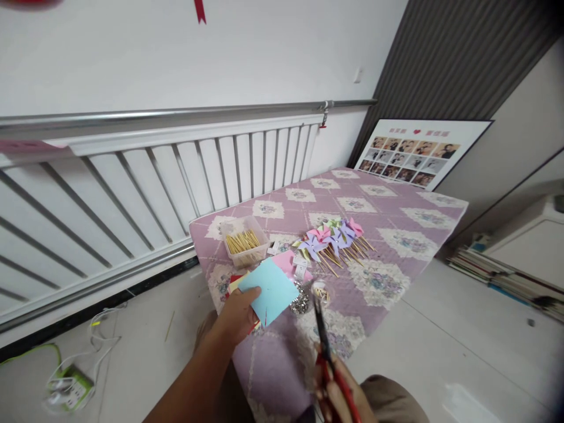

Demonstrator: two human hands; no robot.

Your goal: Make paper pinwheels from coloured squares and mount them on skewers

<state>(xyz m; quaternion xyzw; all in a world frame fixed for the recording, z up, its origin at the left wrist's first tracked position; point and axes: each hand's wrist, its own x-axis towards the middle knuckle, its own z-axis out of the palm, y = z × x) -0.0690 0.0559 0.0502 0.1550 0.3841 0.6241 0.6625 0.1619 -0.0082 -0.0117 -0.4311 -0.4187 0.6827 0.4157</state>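
Several paper pinwheels (335,238) lay finished; left hand (238,314) pinched an uncut blue paper square (272,291) (slightly lifted), right hand (337,393) gripped red scissors (328,358).

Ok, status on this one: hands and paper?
Left hand pinching blue paper square. Right hand holding red scissors, blades shut, clear of paper. Nothing between.

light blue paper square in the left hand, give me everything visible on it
The light blue paper square is a thin, plain sheet, apparently craft paper, unfolded and fairly flat. It is turned corner-up like a diamond and held just above the near end of the purple quilted table. The left hand pinches its lower left edge, thumb on top. The red-handled scissors in the right hand point toward it without touching.
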